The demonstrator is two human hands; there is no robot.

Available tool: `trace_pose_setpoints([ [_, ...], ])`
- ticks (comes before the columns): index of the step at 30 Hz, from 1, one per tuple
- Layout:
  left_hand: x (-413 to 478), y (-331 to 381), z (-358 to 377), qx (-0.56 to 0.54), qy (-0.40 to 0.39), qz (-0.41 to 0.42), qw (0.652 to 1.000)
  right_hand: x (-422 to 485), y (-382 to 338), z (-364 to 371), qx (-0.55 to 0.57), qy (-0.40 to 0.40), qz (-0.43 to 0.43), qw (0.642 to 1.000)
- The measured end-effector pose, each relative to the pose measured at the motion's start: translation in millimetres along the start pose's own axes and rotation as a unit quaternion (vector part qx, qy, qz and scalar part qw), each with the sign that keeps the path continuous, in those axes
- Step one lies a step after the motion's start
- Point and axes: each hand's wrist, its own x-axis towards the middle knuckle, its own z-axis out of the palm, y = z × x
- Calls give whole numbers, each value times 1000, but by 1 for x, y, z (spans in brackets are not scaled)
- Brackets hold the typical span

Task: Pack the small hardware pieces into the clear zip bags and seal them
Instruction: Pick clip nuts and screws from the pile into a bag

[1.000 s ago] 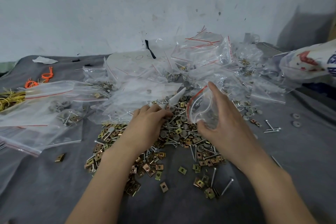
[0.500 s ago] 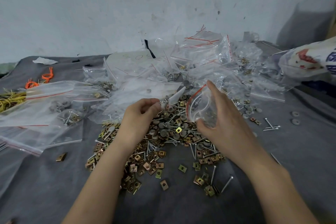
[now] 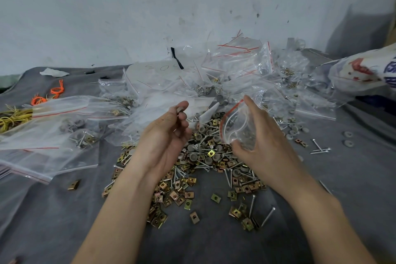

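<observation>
Pinching a small grey round plastic cap (image 3: 179, 110) betw. thumb and fingertips, the left hand (image 3: 165, 137) sits palm-up just left of frame centre, its other fingers loosely curled. The cap lies left of, and abt level w/ the top of, the small clear zip bag with a red seal strip (image 3: 234, 128): near, not touching. The bag's mouth gapes open, its red edge running roughly upright from upper right to lower left, and the opening faces frame left, i.e. toward the cap. The right hand (image 3: 264, 143) grips the bag from its right side, thumb low in front, fingers behind, index stretched up along the back edge. Some pieces seem to be inside; can't count them. Prob. next: a short carry rightward by the left hand, then a drop into the mouth. Below both hands lies a heap of brass square clip nuts, silver screws and grey caps (image 3: 205, 156) on dark grey cloth (image 3: 53, 221). Loose clear bags (image 3: 235, 66) are piled upper centre, and filled ones (image 3: 53, 126) lie mid left.
</observation>
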Motion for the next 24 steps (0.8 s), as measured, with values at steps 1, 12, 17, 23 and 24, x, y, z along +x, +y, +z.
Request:
trace_pose_setpoints([
  [1,-1,0,1,-4,0,-3,1000,0,0,0,-1,1,-1,1000],
  [12,-10,-1,1,213,32,67,974,-1,0,0,2,-6,-4,1000],
  [17,-11,-4,3,297,53,105,947,0,1,2,-8,-3,-7,1000],
  [23,-13,-3,14,385,25,152,910,0,2,4,-9,0,-12,1000],
  [24,-13,-3,17,410,13,165,897,0,2,4,-10,1,-14,1000],
])
